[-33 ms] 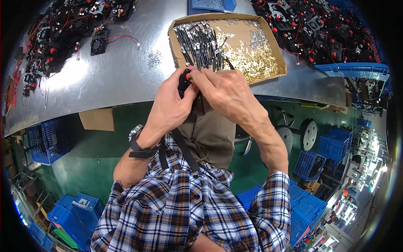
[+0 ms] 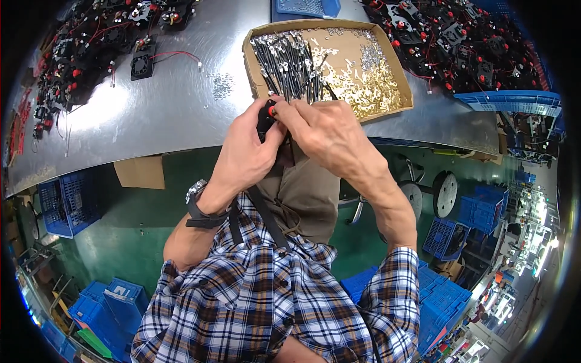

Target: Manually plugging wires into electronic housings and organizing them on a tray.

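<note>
Both hands meet at the near edge of the metal table (image 2: 151, 121). My left hand (image 2: 245, 154), with a watch on its wrist, grips a small black part with a red button (image 2: 267, 115). My right hand (image 2: 327, 133) pinches the same part from the right, fingertips at the red button. Just beyond the hands stands a shallow cardboard tray (image 2: 404, 91). It holds a bundle of black wires with metal ends (image 2: 287, 60) on its left side and loose brass terminals (image 2: 369, 85) on its right. Whether a wire is between my fingers is hidden.
Heaps of black parts with red buttons lie at the far left (image 2: 66, 66) and far right (image 2: 466, 42). A small black fan (image 2: 142, 63) and a scatter of tiny screws (image 2: 222, 85) lie on the table. Blue crates (image 2: 66, 202) stand on the green floor.
</note>
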Tool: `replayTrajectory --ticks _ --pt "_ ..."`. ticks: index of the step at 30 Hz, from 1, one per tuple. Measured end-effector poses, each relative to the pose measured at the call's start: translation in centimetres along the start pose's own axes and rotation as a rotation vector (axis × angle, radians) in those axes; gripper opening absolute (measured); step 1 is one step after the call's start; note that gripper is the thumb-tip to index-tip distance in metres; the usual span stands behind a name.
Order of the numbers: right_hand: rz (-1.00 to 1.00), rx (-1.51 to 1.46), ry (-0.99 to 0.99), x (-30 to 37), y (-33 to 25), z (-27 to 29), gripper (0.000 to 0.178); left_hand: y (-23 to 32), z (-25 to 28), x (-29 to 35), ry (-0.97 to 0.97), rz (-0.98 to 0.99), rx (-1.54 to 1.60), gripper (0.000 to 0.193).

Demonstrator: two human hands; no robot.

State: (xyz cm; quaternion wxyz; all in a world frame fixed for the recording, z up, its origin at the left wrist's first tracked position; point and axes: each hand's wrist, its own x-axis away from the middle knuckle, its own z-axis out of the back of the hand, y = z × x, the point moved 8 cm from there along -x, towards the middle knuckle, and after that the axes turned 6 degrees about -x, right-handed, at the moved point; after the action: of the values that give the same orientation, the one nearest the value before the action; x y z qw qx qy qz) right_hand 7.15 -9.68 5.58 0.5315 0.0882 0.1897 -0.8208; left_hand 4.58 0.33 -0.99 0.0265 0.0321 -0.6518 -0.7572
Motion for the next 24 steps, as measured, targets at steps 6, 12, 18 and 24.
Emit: replayTrajectory --ticks 6,12,18,24 --pt "0.093 0.009 -0.067 -0.2 -0.1 -0.3 0.030 0.4 0.1 0.0 0.000 -0.070 -0.098 0.034" --pt "0.139 -0.017 -0.061 0.1 -0.1 0.0 0.024 -0.1 -0.3 0.1 -0.048 0.011 -0.039 0.037" --pt "0.138 0.040 -0.073 0.5 -0.3 -0.7 0.039 -0.3 -0.4 -0.2 -0.040 -0.016 -0.071 0.039" --pt "0.151 -0.031 -0.016 0.2 -0.4 -0.1 0.044 -0.4 0.0 -0.3 -0.013 -0.054 -0.079 0.038"
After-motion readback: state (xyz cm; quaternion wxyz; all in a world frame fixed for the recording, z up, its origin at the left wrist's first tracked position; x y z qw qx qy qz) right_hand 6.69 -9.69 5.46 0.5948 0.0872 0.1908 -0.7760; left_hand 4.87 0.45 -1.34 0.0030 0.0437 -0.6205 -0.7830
